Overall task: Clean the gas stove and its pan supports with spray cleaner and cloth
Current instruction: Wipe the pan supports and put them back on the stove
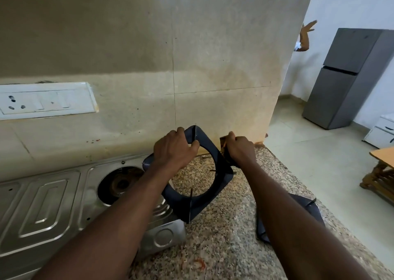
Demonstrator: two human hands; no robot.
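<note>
A dark square pan support [202,203] with a round opening is held tilted above the granite counter, just right of the steel gas stove [49,205]. My left hand [173,149] grips its upper rim. My right hand [239,149] is closed on the support's right edge, pressing something small and brownish against it; I cannot tell whether that is a cloth. The stove's right burner [121,183] is bare, without its support. A second dark pan support [307,209] lies on the counter behind my right forearm, partly hidden.
The speckled granite counter [223,243] ends at its right edge above a tiled floor. A stained tiled wall with a white switch panel [44,100] rises behind the stove. A grey fridge [349,77] and a wooden table [381,173] stand on the right. No spray bottle in view.
</note>
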